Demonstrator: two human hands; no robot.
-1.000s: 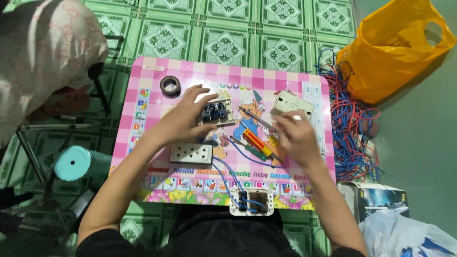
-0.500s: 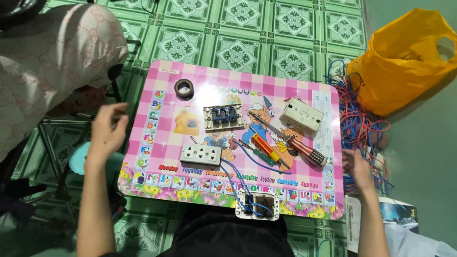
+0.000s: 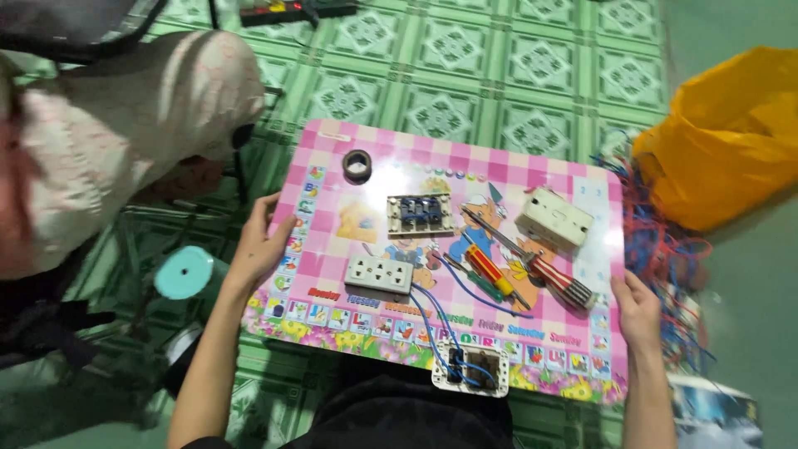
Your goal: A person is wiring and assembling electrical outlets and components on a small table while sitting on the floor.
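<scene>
My left hand (image 3: 259, 243) grips the left edge of a small pink checked table (image 3: 465, 170). My right hand (image 3: 637, 309) grips its right edge. On the table lie a white socket plate (image 3: 380, 273), a switch plate with blue parts (image 3: 420, 214), a white box (image 3: 554, 219), a roll of black tape (image 3: 357, 165), and screwdrivers with red and striped handles (image 3: 515, 270). Blue wires (image 3: 432, 320) run from the socket plate to a white frame (image 3: 470, 371) at the near edge.
Another person in a pale patterned garment (image 3: 125, 133) sits at the left. An orange plastic bag (image 3: 731, 133) and a heap of red and blue wires (image 3: 665, 249) lie right of the table. A teal round thing (image 3: 184, 274) stands by the left edge. The floor is green patterned tiles.
My hands left the parts in the middle of the table, swung out to the sides and have closed on the table's left and right edges.
</scene>
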